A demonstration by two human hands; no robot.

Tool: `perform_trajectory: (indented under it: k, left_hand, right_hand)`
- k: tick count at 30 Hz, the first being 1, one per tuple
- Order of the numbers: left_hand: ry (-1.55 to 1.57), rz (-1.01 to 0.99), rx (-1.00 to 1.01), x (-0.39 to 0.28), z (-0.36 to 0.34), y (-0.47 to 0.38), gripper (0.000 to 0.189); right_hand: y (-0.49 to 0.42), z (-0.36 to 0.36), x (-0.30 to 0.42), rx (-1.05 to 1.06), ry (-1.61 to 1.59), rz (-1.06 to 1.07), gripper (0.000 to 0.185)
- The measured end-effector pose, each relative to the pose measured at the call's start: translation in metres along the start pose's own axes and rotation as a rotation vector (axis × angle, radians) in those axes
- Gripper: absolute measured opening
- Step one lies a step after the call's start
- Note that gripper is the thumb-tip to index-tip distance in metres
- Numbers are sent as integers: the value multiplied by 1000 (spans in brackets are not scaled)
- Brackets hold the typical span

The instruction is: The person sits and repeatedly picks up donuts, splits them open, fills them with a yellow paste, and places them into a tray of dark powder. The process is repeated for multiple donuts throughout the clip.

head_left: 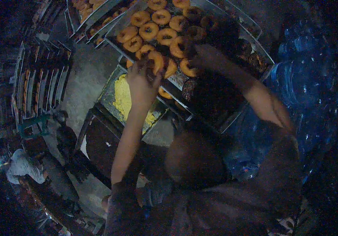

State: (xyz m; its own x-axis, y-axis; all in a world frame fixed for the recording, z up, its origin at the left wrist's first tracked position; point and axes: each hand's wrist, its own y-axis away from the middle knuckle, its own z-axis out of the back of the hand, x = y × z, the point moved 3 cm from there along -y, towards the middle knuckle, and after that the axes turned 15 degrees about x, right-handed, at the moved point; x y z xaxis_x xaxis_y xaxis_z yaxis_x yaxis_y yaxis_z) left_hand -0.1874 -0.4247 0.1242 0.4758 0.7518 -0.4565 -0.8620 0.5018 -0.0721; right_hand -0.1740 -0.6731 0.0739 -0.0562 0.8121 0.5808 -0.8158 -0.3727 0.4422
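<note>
Ring doughnuts lie in rows on a metal tray. My left hand is at the tray's near left edge with its fingers around one doughnut, which is tilted up. Over the middle of the tray reaches my right hand, close to another doughnut. Deep shadow hides its fingers. A dark-coated doughnut sits near the tray's front side. Below my left hand is a tray of yellow crumb-like topping.
A dark-filled tray is nearer me. Racked trays stand at left, with more pastry trays at the back. Blue translucent plastic containers line the right. A person in a pale top is at lower left. Light is very dim.
</note>
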Motion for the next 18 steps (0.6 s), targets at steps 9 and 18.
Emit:
perform_trajectory:
  k: [9,18]
  left_hand:
    - [1403,481,-129,-12,43,73,33]
    - [1452,594,-234,6,39,142,46]
  right_hand:
    - [-9,39,18,64,426,168,41]
    - [-51,-26,-1,-4,-111,39,45]
